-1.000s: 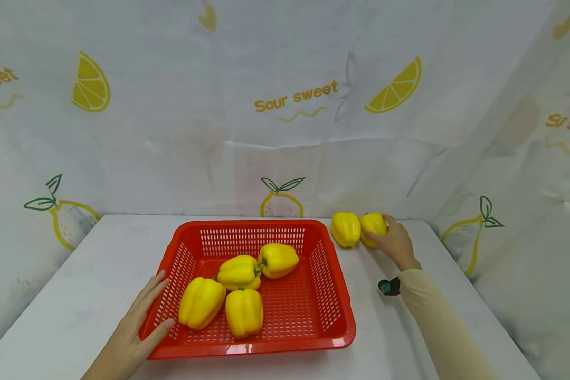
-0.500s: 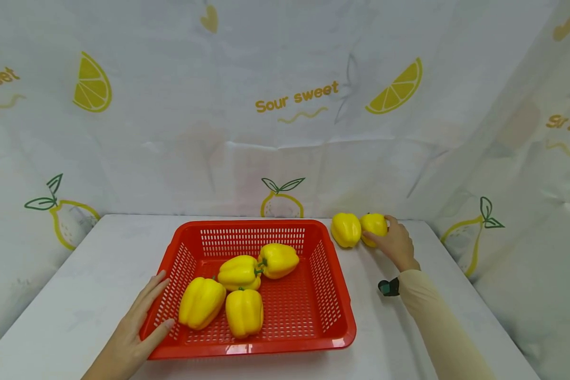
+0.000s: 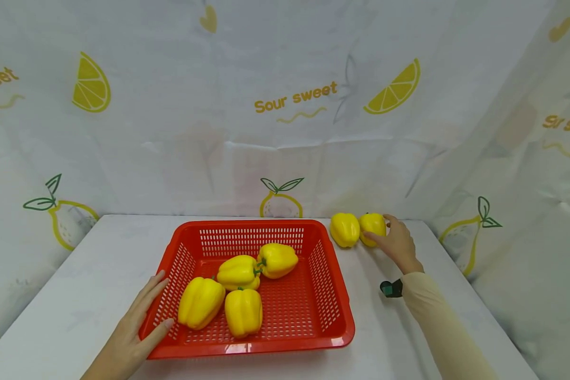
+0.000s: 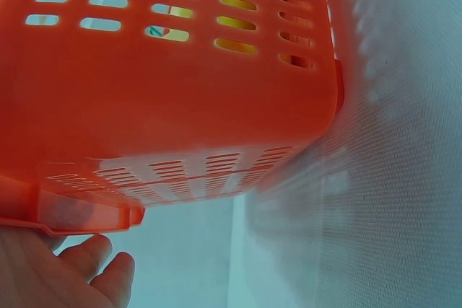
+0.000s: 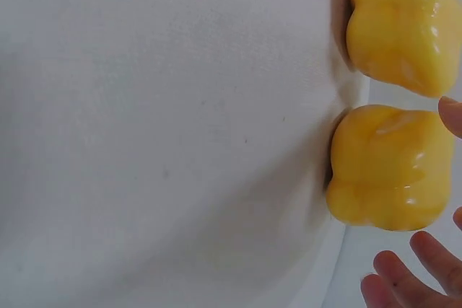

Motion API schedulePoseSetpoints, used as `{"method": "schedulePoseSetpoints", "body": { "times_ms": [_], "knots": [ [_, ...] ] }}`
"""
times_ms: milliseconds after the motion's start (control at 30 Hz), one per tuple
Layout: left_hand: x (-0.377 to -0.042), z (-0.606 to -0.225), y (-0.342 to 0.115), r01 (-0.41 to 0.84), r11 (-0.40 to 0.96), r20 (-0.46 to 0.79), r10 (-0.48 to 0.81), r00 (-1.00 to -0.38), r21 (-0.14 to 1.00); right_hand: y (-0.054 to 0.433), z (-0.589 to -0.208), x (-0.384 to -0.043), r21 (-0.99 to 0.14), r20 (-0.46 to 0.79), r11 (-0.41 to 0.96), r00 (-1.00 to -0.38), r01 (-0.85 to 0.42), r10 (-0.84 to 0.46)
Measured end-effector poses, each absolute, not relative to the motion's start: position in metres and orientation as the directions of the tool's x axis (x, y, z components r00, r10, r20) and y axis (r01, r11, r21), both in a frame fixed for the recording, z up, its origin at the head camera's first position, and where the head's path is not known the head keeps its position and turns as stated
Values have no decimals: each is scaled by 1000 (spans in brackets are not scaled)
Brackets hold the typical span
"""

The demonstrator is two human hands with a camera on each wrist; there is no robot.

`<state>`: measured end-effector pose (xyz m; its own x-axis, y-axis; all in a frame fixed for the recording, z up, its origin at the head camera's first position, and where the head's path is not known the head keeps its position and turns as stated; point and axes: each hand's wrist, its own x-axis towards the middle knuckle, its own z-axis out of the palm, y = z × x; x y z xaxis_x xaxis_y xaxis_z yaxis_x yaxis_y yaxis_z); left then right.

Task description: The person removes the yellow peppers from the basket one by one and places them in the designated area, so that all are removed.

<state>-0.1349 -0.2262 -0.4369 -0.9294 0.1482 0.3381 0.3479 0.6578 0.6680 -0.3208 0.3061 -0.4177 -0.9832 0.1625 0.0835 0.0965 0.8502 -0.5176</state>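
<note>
My left hand rests at the left rim of a red plastic basket, its fingers extended along the side and the thumb over the front left corner. Seen from the left wrist, the fingertips show outside the basket's rim. Several yellow bell peppers lie in the basket. My right hand is spread around a yellow bell pepper at the back of the table, thumb on one side and fingers on the other. In the right wrist view, a gap shows between the fingers and this pepper. Another bell pepper sits beside it.
A white table carries everything. Behind it hangs a pale cloth printed with lemons and lettering, which also runs along the right side. A small dark device shows at the right wrist, by the beige sleeve.
</note>
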Motion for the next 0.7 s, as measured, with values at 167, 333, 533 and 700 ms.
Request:
{"method": "schedulePoseSetpoints", "body": {
  "times_ms": [167,333,533,700],
  "knots": [
    [-135,-437,-226,350,657,339,150,-929,668,306,-416,-319,-513,118,856,-983,63,144],
    [-135,-436,-226,345,657,333,150,-931,670,307,-414,-317,-513,155,857,-979,37,135],
    [-135,-437,-227,341,658,329,148,-933,671,304,-409,-314,-523,176,852,-976,16,126],
    [-135,-436,-226,352,649,337,155,-929,674,299,-403,-312,-545,173,838,-980,-12,98]
  ]
}}
